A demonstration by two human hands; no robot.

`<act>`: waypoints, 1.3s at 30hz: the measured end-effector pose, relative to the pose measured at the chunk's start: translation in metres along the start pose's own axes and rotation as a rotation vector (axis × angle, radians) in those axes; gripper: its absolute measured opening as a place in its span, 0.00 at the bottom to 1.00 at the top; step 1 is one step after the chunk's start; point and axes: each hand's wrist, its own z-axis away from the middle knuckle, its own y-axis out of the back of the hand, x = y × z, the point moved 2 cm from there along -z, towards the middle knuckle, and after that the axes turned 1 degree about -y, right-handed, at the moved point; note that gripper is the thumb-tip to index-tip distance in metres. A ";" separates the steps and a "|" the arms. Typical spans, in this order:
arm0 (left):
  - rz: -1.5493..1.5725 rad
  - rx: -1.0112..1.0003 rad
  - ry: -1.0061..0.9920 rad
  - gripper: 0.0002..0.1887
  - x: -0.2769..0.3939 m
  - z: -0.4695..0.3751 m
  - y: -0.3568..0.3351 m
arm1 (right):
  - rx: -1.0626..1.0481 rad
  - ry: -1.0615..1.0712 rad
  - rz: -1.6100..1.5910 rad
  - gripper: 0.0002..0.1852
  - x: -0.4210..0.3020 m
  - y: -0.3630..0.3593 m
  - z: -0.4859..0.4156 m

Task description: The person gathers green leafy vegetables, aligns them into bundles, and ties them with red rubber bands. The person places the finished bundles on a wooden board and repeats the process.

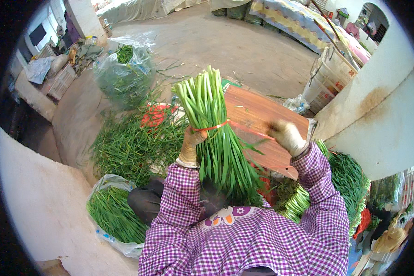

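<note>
My gloved left hand [194, 138] grips a thick bundle of garlic chives [215, 148] at its orange-red band [212, 127]. The pale cut stems point up and away from me, and the green leaves fan down towards my lap. To the right, my gloved right hand [281, 134] is apart from the bundle, raised over the edge of a brown wooden board [258, 110]. Motion blurs its fingers, so whether it holds anything is unclear. Small leaf scraps lie on the board.
Loose leaves [131, 148] are heaped at left, beside a clear plastic bag of greens [124, 79]. Another bag of chives [115, 214] sits by my leg. Stacked chives [348, 179] lie at right, near a wall [376, 120]. Taped cartons [326, 82] stand beyond the board.
</note>
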 end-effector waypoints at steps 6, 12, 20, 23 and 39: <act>-0.171 -0.086 -0.022 0.37 -0.002 -0.002 -0.037 | 0.316 0.604 0.320 0.18 -0.137 0.053 -0.037; -0.264 -0.231 0.035 0.43 0.015 0.003 -0.059 | 0.107 0.772 0.683 0.08 -0.155 0.049 -0.063; 0.308 -0.140 0.353 0.44 0.023 0.022 -0.095 | 0.568 0.595 0.656 0.07 -0.106 0.079 -0.116; 0.338 -0.101 0.388 0.45 0.031 0.026 -0.095 | 0.999 0.483 0.418 0.06 -0.069 0.137 -0.143; 0.198 0.118 0.117 0.41 0.023 0.019 -0.062 | 0.158 0.679 0.148 0.19 -0.138 -0.019 -0.026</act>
